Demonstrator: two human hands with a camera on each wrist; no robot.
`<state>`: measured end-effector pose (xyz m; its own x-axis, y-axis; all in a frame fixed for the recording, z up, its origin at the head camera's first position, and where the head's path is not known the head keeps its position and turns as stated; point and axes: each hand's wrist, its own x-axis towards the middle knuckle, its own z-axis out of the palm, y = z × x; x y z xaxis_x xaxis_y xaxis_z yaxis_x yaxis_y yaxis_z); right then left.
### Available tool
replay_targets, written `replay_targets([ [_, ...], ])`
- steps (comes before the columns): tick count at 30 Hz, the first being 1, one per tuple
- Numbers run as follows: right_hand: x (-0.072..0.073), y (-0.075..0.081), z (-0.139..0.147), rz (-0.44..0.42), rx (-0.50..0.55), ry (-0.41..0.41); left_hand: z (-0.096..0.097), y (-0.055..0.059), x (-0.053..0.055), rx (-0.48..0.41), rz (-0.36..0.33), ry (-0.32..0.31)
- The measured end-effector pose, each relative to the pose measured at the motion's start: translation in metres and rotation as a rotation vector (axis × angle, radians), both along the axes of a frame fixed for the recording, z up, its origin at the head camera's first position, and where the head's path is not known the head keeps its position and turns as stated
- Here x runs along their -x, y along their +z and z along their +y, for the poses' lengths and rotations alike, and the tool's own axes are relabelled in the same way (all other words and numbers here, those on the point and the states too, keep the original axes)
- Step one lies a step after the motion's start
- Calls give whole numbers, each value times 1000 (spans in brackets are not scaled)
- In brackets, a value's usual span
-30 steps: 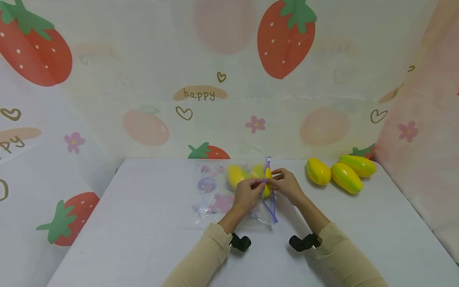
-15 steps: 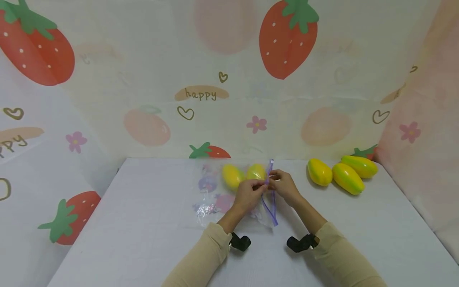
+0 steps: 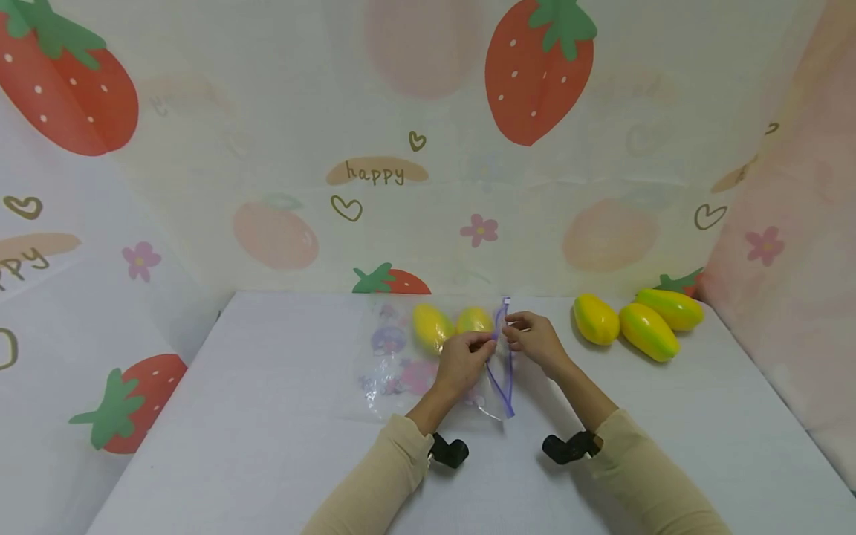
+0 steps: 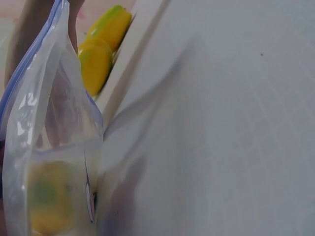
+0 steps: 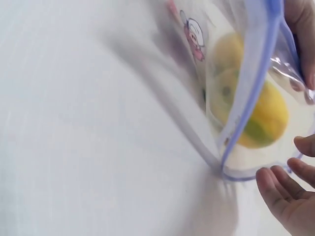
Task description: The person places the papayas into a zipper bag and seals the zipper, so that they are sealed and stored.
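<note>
A clear zip-top bag (image 3: 388,386) with a purple zip edge and printed cartoon pictures lies at the back of the table. Inside are two yellow-green, mango-like fruits (image 3: 431,327). My left hand (image 3: 463,364) pinches the bag's mouth near the middle of the zip. My right hand (image 3: 538,343) is just right of the mouth, its fingers slightly bent with nothing held. In the right wrist view the mouth gapes, and the right hand's fingertips (image 5: 264,179) lie close to the zip edge; whether they touch it I cannot tell. The left wrist view shows the bag (image 4: 54,123) from its mouth side.
Three more yellow-green fruits (image 3: 647,332) rest in a group at the back right of the white table (image 3: 267,461). Behind it rises a cloth backdrop (image 3: 281,134) with strawberry prints. A black wrist camera mount (image 3: 449,452) sits under the left sleeve.
My right hand has drawn its fingers off the zip edge, a little away from the left hand. The fruits in the bag have shifted slightly left. The left hand keeps its pinch.
</note>
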<state>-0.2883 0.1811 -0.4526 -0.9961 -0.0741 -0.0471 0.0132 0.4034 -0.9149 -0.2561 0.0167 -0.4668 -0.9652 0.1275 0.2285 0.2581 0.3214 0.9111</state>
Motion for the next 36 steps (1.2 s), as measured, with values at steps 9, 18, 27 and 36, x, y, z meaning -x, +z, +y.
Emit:
replay_targets([
  [9, 4, 11, 26, 75, -199, 0, 2, -2, 1, -35, 3, 21],
  [18, 3, 29, 51, 150, -391, -17, 3, -2, 0, -32, 12, 36],
  [27, 5, 46, 74, 185, -561, -31, 4, -1, 0, -49, 12, 29],
  [36, 10, 48, 89, 156, -689, -87, 5, -1, -2, -47, 12, 21],
])
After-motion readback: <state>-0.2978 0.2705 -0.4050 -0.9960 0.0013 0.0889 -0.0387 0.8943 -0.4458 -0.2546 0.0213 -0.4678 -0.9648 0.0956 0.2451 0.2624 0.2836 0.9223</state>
